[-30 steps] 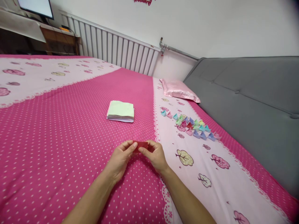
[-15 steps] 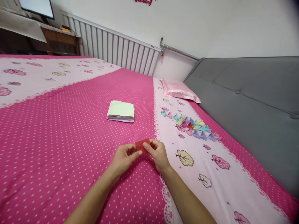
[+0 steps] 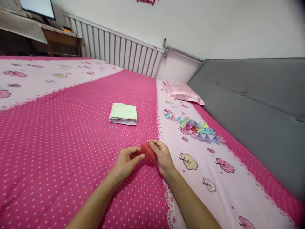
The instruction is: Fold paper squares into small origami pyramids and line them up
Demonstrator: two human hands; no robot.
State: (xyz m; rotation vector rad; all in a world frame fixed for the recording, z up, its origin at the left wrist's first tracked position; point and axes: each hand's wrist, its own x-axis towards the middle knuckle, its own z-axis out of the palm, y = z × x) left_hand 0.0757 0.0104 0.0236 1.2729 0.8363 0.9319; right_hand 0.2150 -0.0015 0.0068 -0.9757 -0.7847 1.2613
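Observation:
A small folded red paper (image 3: 147,151) is pinched between both my hands low over the pink dotted bedspread (image 3: 71,127). My left hand (image 3: 126,161) holds its left end with thumb and forefinger. My right hand (image 3: 162,156) curls over its right side, fingers closed on it. A stack of square paper sheets (image 3: 123,113), pale green on top, lies further up the bed. To the right, several small folded paper pieces (image 3: 195,128) in blue, green, pink and red lie in a row on the pale pink band.
A pink satin pillow (image 3: 182,91) lies near the grey padded headboard (image 3: 257,105) on the right. A white radiator (image 3: 114,51) runs along the far wall. A monitor and wooden desk (image 3: 59,38) stand at the far left.
The red paper has gone from a flat strip held level to a tilted, more folded shape. Both hands have shifted slightly down and right, and the right fingers now wrap over it.

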